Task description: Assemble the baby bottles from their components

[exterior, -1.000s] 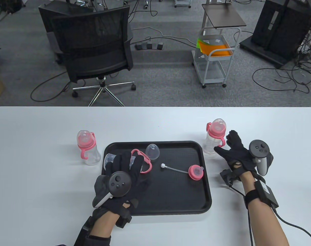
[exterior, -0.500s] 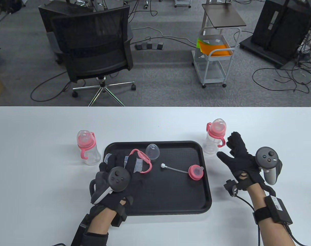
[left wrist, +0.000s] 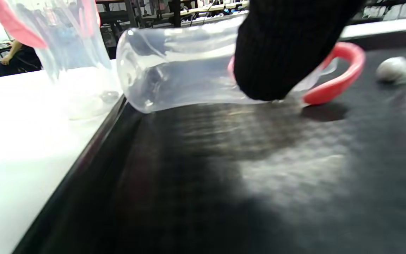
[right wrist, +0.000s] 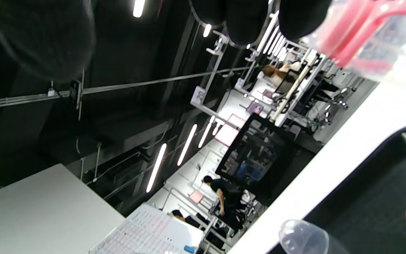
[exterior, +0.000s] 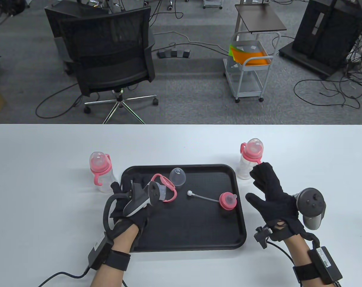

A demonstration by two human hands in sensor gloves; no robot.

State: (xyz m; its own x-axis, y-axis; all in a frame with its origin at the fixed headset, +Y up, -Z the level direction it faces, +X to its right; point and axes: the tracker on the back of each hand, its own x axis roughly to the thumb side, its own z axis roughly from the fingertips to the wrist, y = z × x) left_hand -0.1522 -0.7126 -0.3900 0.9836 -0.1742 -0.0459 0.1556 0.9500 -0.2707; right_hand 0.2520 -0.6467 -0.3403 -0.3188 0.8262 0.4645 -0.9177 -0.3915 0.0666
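Bottle body, lying in the tray, is now grasped by the left hand, which has rolled over it; the right hand has drawn back, released. Left wrist view: one finger presses the clear body. Lifting looks next.

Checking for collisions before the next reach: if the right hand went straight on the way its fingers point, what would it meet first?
Probably the assembled bottle standing right of the tray: the right hand points up-left at it, fingertips near its pink handle; contact unclear.
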